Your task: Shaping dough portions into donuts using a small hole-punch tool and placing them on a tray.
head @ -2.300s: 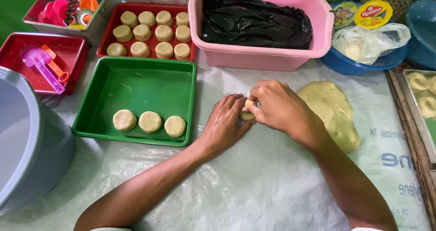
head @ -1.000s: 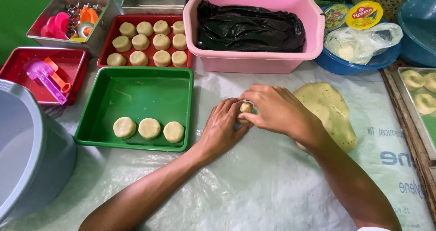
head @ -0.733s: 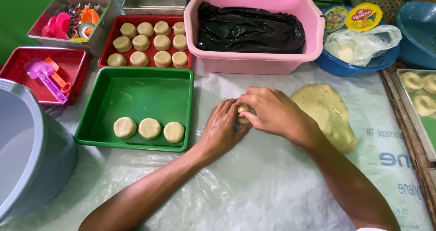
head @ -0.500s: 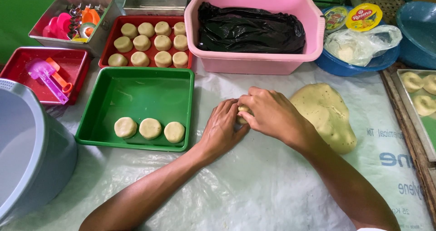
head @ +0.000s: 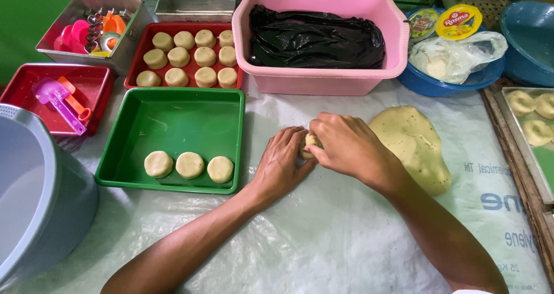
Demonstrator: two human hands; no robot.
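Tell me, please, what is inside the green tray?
Inside the green tray lie three round, flat dough pieces in a row near its front edge. The remaining floor of the tray is bare. Nothing covers the tray, so no part of its inside is hidden.

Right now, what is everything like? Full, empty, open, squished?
Left hand: cupped round a small dough piece.
Right hand: closed over the same piece.
Big dough lump: flattened on the plastic sheet.
Green tray: holds three dough rounds, mostly bare.
Red tray: holds eleven rounds.
Pink tub: holds a crumpled black bag.
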